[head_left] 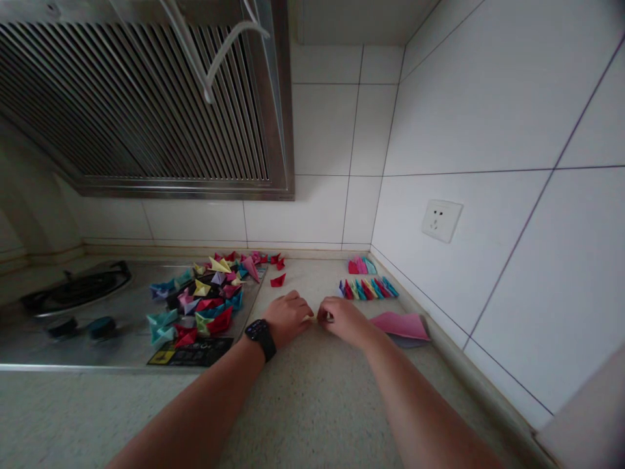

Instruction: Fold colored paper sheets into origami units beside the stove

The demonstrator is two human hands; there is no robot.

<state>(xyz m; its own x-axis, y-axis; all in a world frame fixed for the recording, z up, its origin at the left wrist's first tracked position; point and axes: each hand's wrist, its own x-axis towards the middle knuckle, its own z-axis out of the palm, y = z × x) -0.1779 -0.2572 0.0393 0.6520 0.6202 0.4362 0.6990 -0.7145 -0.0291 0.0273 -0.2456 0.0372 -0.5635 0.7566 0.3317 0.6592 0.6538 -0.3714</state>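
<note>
Pale yellow paper [308, 318], small and mostly hidden, lies at the fingertips over the middle of the speckled surface [312, 404], well in from its right edge. Left hand [289, 317] bends its fingers over it, right hand [344, 317] curls thumb toward finger just beside; whether either grips it I cannot tell. Pink sheets [400, 324] lie near the surface's right edge. Colourful paper boats [221, 321] crowd the right edge of the stove [124, 348]. Beyond, folded papers [368, 289] line up toward the surface's far right corner
</note>
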